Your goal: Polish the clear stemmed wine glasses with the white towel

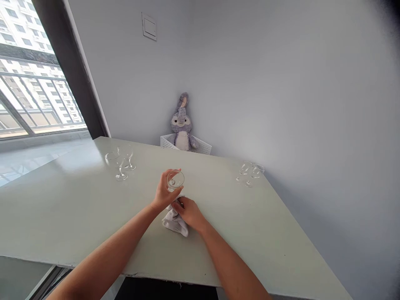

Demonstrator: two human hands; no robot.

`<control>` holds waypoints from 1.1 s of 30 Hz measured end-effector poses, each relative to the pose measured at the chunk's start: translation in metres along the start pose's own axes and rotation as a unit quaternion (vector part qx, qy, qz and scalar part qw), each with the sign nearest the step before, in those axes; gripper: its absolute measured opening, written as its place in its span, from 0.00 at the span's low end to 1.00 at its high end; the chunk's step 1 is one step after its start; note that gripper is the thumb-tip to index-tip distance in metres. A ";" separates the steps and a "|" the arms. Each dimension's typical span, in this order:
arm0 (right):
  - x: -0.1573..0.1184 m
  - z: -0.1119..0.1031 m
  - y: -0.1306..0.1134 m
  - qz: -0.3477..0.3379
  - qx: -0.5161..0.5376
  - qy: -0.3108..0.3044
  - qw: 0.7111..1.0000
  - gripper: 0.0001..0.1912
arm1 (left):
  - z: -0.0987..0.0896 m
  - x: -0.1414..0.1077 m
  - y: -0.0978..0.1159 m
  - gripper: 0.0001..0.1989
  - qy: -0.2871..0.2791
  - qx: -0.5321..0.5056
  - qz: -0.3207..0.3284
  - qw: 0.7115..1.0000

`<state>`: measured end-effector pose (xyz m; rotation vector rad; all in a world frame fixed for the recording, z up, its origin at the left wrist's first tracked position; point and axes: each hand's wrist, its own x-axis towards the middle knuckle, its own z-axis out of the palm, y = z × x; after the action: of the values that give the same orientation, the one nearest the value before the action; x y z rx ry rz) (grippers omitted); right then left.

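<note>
Near the middle of the table, my left hand (164, 191) is closed around the bowl of a clear stemmed glass (176, 180), whose round rim faces up toward me. Just below it, my right hand (190, 211) pinches a whitish cloth (175, 223) that hangs down in folds beneath the fingers. The cloth's upper part is bunched close under the glass, and the glass's stem and foot are hidden by the hands and cloth. Whether the cloth touches the glass I cannot tell.
Two stemmed glasses (120, 176) stand upright at the left on the pale table (78, 216). Two more glasses (249, 183) stand near the right edge, by the wall. Behind the far edge, a plush rabbit (182, 139) sits in a white perforated basket (203, 147). A window lies far left.
</note>
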<state>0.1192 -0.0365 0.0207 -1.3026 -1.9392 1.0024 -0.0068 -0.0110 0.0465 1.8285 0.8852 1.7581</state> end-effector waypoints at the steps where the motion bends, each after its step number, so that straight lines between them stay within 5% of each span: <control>1: -0.002 -0.005 -0.001 -0.023 -0.077 0.028 0.996 0.14 | -0.002 0.000 -0.001 0.27 0.002 0.041 0.005 0.999; 5: -0.003 -0.022 -0.003 -0.050 -0.200 0.167 0.964 0.15 | -0.001 -0.004 0.000 0.27 -0.010 0.170 0.071 0.983; 9: 0.005 -0.023 0.007 -0.133 -0.147 0.182 0.963 0.10 | 0.011 -0.012 0.002 0.28 -0.073 0.195 0.152 0.966; 14: 0.015 -0.016 0.023 -0.144 -0.034 0.191 0.970 0.09 | 0.023 -0.023 -0.003 0.38 -0.124 0.230 0.075 0.962; 18: 0.025 -0.029 0.036 -0.063 0.027 0.279 0.958 0.14 | 0.025 -0.032 -0.022 0.47 -0.156 0.280 -0.049 0.946; 22: 0.031 -0.075 0.062 0.082 -0.047 0.355 0.930 0.19 | 0.023 -0.036 -0.037 0.39 -0.243 0.277 -0.119 0.922; 28: 0.012 -0.162 0.118 0.224 -0.111 0.402 0.881 0.15 | 0.022 -0.033 -0.037 0.31 -0.248 0.270 -0.141 0.920; 33: -0.005 -0.202 0.154 0.314 -0.131 0.419 0.842 0.17 | 0.022 -0.033 -0.038 0.26 -0.246 0.263 -0.147 0.921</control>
<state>0.3578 0.0481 0.0008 -2.1462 -0.9885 0.2806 0.0108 -0.0057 -0.0050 2.1727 1.4078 0.8562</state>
